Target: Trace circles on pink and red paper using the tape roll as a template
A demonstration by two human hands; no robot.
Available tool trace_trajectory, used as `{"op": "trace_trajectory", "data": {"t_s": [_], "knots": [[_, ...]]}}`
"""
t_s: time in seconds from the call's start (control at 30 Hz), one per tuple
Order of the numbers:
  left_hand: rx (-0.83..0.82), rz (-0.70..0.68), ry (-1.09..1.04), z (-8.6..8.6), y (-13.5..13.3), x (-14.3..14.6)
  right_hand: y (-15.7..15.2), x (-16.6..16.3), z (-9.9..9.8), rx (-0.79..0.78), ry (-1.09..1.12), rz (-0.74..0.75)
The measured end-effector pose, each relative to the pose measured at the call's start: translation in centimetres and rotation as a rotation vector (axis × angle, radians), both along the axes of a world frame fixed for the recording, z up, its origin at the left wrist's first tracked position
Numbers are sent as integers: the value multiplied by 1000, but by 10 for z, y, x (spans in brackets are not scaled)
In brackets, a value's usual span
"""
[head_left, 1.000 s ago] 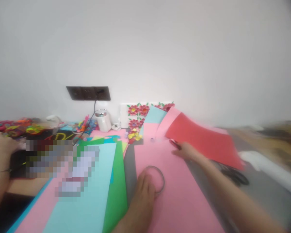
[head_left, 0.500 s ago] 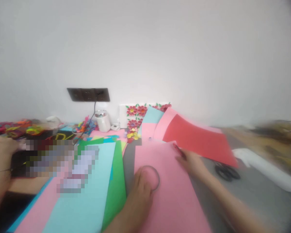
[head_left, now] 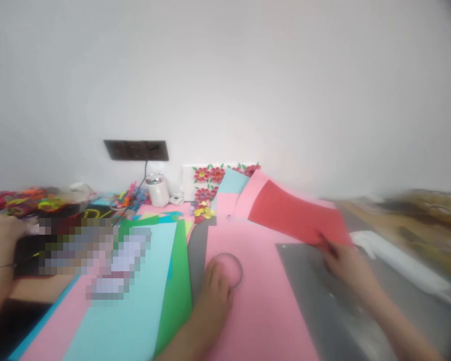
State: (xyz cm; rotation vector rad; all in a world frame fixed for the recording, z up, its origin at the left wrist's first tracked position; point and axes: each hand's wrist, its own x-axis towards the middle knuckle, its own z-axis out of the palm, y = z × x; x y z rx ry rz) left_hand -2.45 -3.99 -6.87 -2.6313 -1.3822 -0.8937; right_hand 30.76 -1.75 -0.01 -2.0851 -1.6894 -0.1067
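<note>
A large pink paper sheet (head_left: 263, 301) lies in front of me. On it rests a round ring with a thin dark rim (head_left: 242, 273), and my left hand (head_left: 217, 286) grips its left side, fingers together, pressing it to the paper. My right hand (head_left: 348, 263) is to the right, at the lower edge of a red paper sheet (head_left: 296, 213), blurred by motion. Its fingers are closed around a slim dark-red tool (head_left: 325, 240), whose exact kind is smeared. Black scissors seen earlier near this spot are not distinguishable now.
Light blue (head_left: 128, 321) and green paper (head_left: 178, 296) lie left of me. Another person's hand (head_left: 2, 235) is at the far left. A white container (head_left: 158, 191) and a flower-decorated board (head_left: 188, 183) stand by the wall. A white object (head_left: 406, 263) lies at right.
My right hand has moved right, off the pink sheet's upper right edge and over to the red paper's lower edge. My left hand and the ring stay in place.
</note>
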Motion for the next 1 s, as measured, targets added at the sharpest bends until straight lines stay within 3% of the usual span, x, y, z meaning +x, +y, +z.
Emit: {"op": "trace_trajectory", "data": {"t_s": [0.07, 0.13, 0.27, 0.43, 0.6, 0.77, 0.9, 1.0], "knots": [[-1, -1, -5, 1, 0, 0, -12, -31, 3, -59, 141, 173], [-11, -5, -15, 3, -3, 0, -23, -63, 4, -192, 221, 251], [1, 14, -5, 5, -12, 0, -34, -93, -1, -326, 173, 86], [100, 33, 44, 2, -23, 0, -34, -84, -9, -451, 187, 53], [76, 15, 116, 5, -18, -1, -46, -78, -18, -431, 191, 3], [-37, 70, 199, 28, 13, 7, -52, -70, -21, -401, 237, -19], [-175, 75, 320, 48, 32, 15, -41, -64, 3, -250, 424, -37], [-227, 28, 369, 57, 36, 16, -17, -71, 35, -37, 900, -26]]}}
